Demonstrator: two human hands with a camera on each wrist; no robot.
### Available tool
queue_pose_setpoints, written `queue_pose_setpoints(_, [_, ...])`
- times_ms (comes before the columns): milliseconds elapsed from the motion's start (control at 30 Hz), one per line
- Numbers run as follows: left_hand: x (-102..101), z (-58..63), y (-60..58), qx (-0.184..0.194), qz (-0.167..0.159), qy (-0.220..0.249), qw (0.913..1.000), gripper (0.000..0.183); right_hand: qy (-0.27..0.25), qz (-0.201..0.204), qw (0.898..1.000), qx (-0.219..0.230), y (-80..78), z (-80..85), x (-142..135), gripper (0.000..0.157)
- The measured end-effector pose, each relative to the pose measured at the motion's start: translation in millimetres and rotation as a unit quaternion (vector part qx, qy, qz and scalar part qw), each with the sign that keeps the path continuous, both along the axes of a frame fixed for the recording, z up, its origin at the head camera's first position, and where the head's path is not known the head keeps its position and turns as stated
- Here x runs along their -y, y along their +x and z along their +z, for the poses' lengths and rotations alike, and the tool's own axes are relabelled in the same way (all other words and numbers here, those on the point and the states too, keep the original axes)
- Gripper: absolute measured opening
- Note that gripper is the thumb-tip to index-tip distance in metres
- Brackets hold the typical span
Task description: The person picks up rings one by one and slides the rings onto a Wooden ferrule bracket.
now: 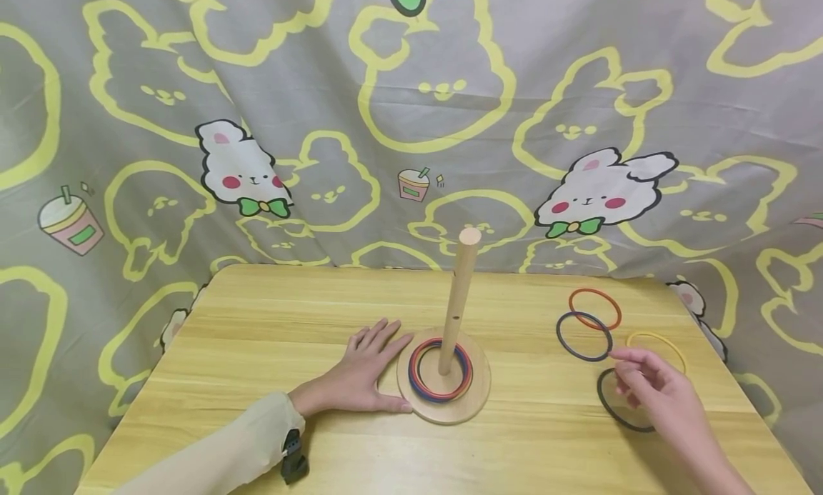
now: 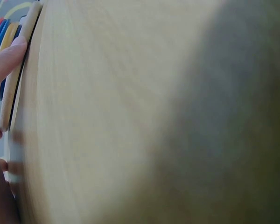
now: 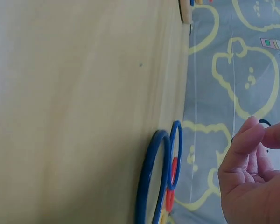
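A wooden peg (image 1: 459, 302) stands upright on a round wooden base (image 1: 479, 381). Several thin rings (image 1: 472, 370) lie stacked around the peg's foot, a red one on top. My left hand (image 1: 353, 373) lies spread at the base's left side, its thumb and forefinger touching the rim; the left wrist view shows the thumb (image 2: 9, 58) against the base's edge. Over the table at the right hovers my right hand (image 1: 659, 391), loosely bent and holding nothing. Beneath it is a dark ring (image 1: 604, 402), partly hidden by the hand. In the right wrist view, thumb and forefinger come close together.
Past my right hand lie a blue ring (image 1: 559, 338), a red ring (image 1: 594, 291) overlapping it, and a yellow ring (image 1: 669, 343). A patterned curtain (image 1: 321, 88) hangs behind the wooden table (image 1: 270, 316), close to its back edge.
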State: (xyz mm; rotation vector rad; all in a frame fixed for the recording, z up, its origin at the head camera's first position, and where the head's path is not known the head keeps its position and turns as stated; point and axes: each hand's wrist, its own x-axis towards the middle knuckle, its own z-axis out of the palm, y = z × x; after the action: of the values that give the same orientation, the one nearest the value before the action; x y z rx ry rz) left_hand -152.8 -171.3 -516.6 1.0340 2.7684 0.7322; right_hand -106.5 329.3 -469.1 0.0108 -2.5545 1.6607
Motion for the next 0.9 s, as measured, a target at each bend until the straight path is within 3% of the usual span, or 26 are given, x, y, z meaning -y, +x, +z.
queue_pose_setpoints(233, [1, -2.4, 1.2, -0.012, -0.007, 0.014, 0.9998, 0.116, 0.004, -0.026, 0.999, 0.028, 8.9, -11.1, -22, 0.020])
queue_pose_setpoints(467, [-1, 2.3, 1.1, -0.003, 0.000, -0.006, 1.0000, 0.115, 0.028, -0.050, 0.997, 0.052, 15.5, -17.1, -47, 0.020])
queue_pose_setpoints(800, [-2, 3.0, 0.7, -0.009, 0.006, -0.012, 0.9999, 0.115, 0.050, -0.046, 0.994, 0.086, 16.0, -27.0, -66, 0.011])
queue_pose_setpoints(900, [-2, 1.9, 0.3, -0.008, 0.006, -0.010, 0.9999, 0.115, 0.075, -0.040, 0.990, 0.110, 13.6, -28.4, -69, 0.019])
